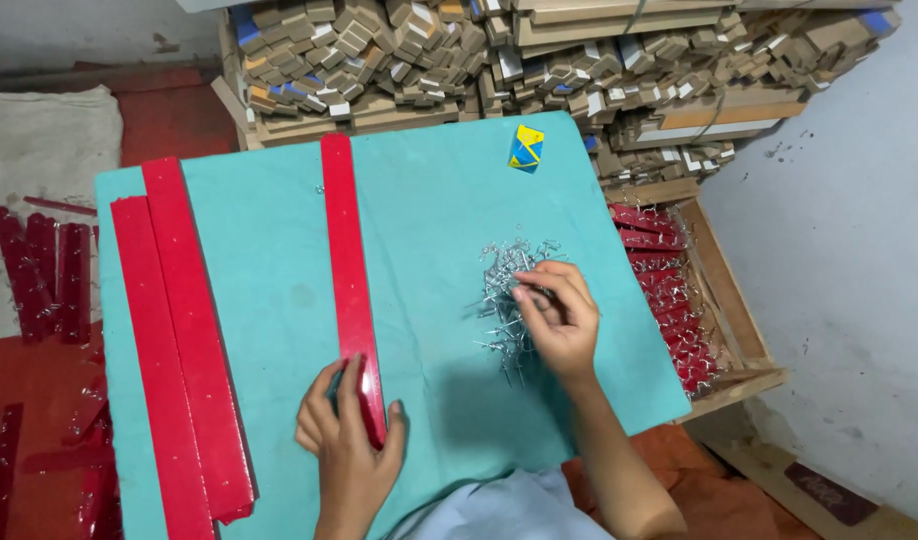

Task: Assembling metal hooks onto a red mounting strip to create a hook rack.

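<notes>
A long glossy red strip lies lengthwise down the middle of a teal-covered table. My left hand grips its near end, fingers on top and thumb to the right. My right hand rests in a pile of small silver metal clips, its fingertips pinched together over them; whether a clip is between them I cannot tell. Two more red strips lie side by side along the table's left part.
A small blue-and-yellow packet lies near the far edge. Stacked cardboard pieces rise behind the table. A wooden crate of red pieces with clips stands to the right. More red strips lie on the floor at left.
</notes>
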